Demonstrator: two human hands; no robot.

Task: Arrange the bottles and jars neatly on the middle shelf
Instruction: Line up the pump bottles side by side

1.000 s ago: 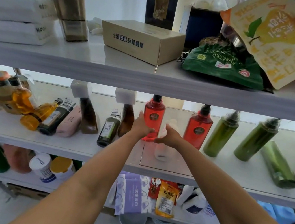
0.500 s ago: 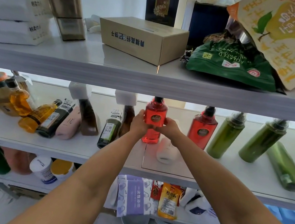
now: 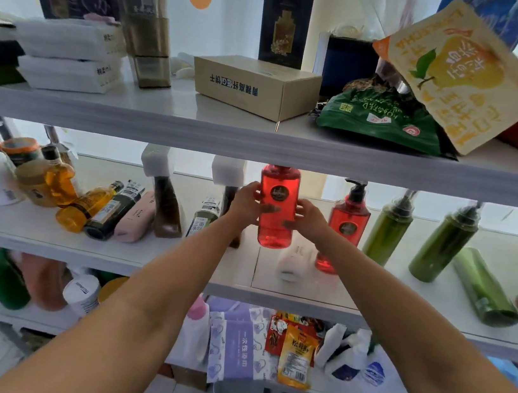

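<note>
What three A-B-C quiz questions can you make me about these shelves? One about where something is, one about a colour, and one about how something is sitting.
1. Where is the cardboard box? A. top shelf B. bottom shelf C. floor
2. What colour is the pump bottle that the left hand and right hand grip? A. blue B. red C. white
3. The green bottle nearest the middle shelf's front edge is: A. lying on its side B. standing upright C. hanging

Answers: 1 A, it sits up top beside the green bag. 2 B, its see-through body shows red. 3 A, its whole length rests along the shelf.
</note>
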